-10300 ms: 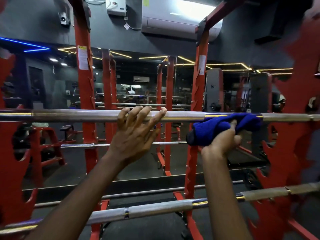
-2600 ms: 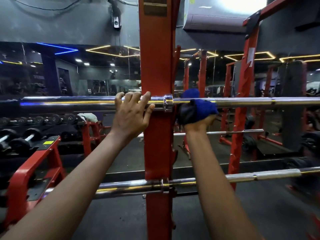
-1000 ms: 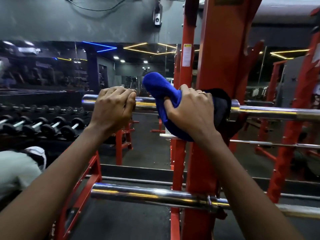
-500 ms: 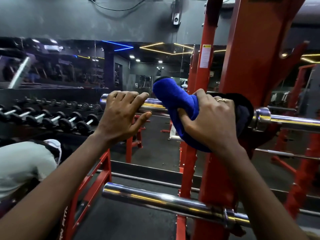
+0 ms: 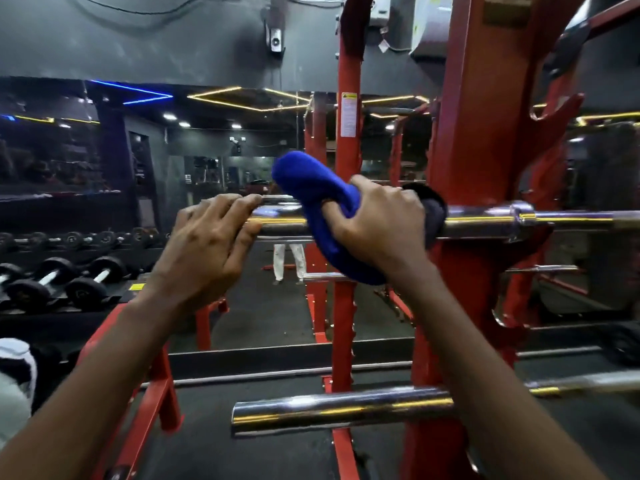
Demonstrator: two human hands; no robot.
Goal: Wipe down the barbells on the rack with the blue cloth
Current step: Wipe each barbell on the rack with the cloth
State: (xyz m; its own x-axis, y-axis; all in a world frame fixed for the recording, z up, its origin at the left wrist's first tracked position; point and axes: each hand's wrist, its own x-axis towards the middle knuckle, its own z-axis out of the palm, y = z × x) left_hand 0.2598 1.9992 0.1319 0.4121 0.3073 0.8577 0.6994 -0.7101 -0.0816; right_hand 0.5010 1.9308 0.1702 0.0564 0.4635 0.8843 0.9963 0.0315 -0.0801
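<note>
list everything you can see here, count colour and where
upper barbell: 1, chrome, across the rack at hand height
lower barbell: 1, chrome, on the rack lower down
cloth: 1, blue, wrapped over the upper barbell
rack: 1, red, uprights centre and right
dumbbells: several, black, on a stand at left
mirror: 1, on the back wall
label: 1, white, on the thin upright
left hand: 1, holds the upper barbell's end
right hand: 1, grips the cloth round the upper barbell
</note>
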